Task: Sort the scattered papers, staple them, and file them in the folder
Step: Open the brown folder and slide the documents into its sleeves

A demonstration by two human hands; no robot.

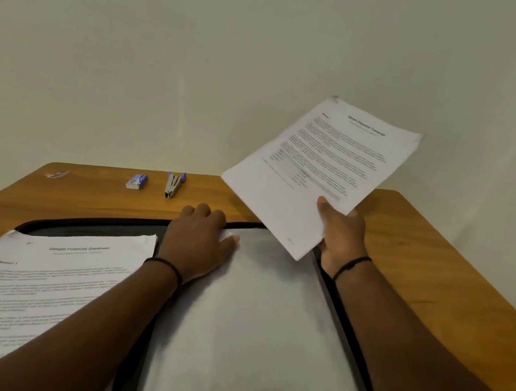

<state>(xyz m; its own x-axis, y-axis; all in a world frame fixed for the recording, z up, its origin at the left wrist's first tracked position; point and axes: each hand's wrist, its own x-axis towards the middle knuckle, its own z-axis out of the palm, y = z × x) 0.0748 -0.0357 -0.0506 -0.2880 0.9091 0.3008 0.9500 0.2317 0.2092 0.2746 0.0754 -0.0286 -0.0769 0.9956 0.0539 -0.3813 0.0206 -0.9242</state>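
Right hand [342, 232] pinches paper set [319, 174] at lower corner, frame right; light, floppy, sags. Left hand [198, 241], fingers curled, presses folder sleeve [258, 328].

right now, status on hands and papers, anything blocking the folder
Right hand holds paper stack aloft. Left hand, fingers curled, on the open folder's clear sleeve. Second stack lies on folder's left side. Stapler untouched behind.

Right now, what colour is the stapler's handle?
Purple, over a silver metal body: stapler, head view.
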